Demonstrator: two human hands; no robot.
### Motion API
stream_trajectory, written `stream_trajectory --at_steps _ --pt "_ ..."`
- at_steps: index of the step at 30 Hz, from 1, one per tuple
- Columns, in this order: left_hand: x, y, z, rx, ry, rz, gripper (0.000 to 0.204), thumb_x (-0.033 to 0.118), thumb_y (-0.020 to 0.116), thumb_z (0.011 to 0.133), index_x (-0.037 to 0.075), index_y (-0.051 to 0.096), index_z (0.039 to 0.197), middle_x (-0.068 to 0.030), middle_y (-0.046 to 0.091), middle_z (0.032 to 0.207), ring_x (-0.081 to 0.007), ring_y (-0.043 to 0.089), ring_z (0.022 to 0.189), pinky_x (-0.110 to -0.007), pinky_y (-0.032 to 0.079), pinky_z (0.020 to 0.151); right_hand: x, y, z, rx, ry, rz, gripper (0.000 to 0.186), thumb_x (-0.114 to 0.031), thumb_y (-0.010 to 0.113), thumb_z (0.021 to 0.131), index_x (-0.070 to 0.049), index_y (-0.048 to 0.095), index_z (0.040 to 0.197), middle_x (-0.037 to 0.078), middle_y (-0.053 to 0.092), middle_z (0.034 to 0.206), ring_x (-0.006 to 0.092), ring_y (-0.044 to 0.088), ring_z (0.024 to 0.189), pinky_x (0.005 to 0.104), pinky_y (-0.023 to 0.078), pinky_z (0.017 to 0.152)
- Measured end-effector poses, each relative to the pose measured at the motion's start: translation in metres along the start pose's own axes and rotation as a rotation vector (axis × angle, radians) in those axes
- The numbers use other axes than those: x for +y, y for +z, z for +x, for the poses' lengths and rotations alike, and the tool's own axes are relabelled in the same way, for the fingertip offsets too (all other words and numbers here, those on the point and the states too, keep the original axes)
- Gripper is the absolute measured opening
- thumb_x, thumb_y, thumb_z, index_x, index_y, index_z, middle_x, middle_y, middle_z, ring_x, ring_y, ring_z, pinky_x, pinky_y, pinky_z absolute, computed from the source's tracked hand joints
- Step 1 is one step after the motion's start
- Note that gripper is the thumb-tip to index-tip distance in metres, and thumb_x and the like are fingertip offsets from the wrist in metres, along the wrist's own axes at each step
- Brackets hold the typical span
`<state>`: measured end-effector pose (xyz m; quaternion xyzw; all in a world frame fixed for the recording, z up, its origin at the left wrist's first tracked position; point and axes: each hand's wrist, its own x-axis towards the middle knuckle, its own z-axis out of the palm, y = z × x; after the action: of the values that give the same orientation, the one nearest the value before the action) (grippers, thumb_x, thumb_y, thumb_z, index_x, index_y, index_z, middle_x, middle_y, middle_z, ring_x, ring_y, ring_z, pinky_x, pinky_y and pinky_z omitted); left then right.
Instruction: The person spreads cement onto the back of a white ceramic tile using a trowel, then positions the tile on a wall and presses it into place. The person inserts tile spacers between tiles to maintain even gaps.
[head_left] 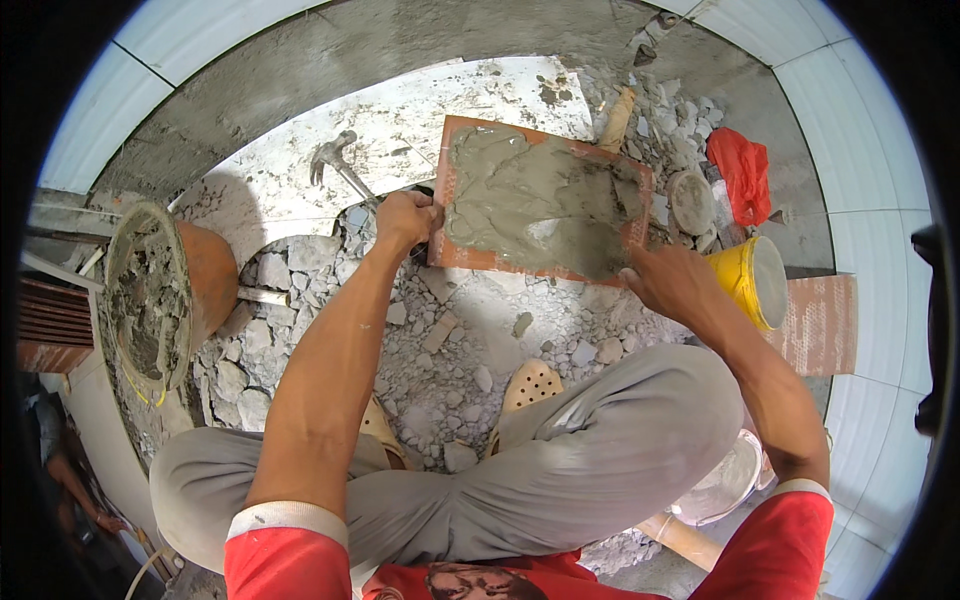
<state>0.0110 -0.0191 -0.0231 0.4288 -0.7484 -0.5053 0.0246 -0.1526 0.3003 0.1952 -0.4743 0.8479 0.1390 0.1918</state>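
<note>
The left hand (pixel 410 221) pinches a tile (pixel 453 254) by its left edge; the right hand (pixel 668 280) pinches its near right corner; mortar (pixel 510 200) coats it; a hammer (pixel 340 165) lies to its left.

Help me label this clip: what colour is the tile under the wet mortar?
The tile is orange-brown, clearest at its edges in the head view.

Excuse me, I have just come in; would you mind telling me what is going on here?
A person holds a reddish tile over rubble, the left hand at its left edge and the right hand at its near right corner. Grey mortar covers most of its upper face, leaving a bare strip along the left edge. A hammer lies just beyond the left hand, and a bucket with grey stuff inside is off to the left.
</note>
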Motion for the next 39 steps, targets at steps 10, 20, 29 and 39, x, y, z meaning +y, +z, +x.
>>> stream_trajectory --at_steps 10,20,29,39 --pt "0.017 -0.008 -0.007 -0.106 -0.102 -0.030 0.024 0.012 0.073 0.094 -0.004 0.073 0.112 -0.0096 0.075 0.095 -0.0171 0.071 0.080 -0.030 0.061 0.067 0.012 0.051 -0.053 0.227 0.021 0.092 0.034 -0.034 0.061 0.099 -0.005 0.059 0.116 0.022 0.068 0.101 0.0416 0.069 0.090 0.0526 0.055 0.076" --pt "0.005 -0.005 0.001 -0.113 -0.096 -0.019 0.025 0.012 0.070 0.096 -0.003 0.073 0.115 -0.0094 0.075 0.099 -0.0177 0.071 0.084 -0.031 0.062 0.072 -0.024 0.130 -0.053 0.185 0.251 0.251 0.034 -0.038 0.058 0.102 -0.007 0.061 0.116 0.020 0.067 0.103 0.0409 0.070 0.091 0.0512 0.056 0.077" --pt "-0.011 0.003 0.010 -0.039 -0.075 -0.134 0.022 0.015 0.074 0.090 0.001 0.078 0.107 -0.0078 0.075 0.078 -0.0140 0.068 0.058 -0.029 0.056 0.061 0.005 0.147 -0.064 0.173 0.497 0.409 0.039 -0.042 0.059 0.099 -0.005 0.067 0.110 0.026 0.070 0.100 0.0431 0.069 0.098 0.0530 0.054 0.083" --pt "-0.007 0.002 0.007 -0.036 -0.053 -0.081 0.022 0.016 0.073 0.090 0.002 0.079 0.106 -0.0070 0.074 0.075 -0.0134 0.066 0.056 -0.029 0.055 0.058 0.022 0.071 -0.083 0.147 0.387 0.327 0.038 -0.035 0.058 0.098 0.001 0.067 0.107 0.027 0.071 0.096 0.0455 0.069 0.093 0.0558 0.053 0.082"
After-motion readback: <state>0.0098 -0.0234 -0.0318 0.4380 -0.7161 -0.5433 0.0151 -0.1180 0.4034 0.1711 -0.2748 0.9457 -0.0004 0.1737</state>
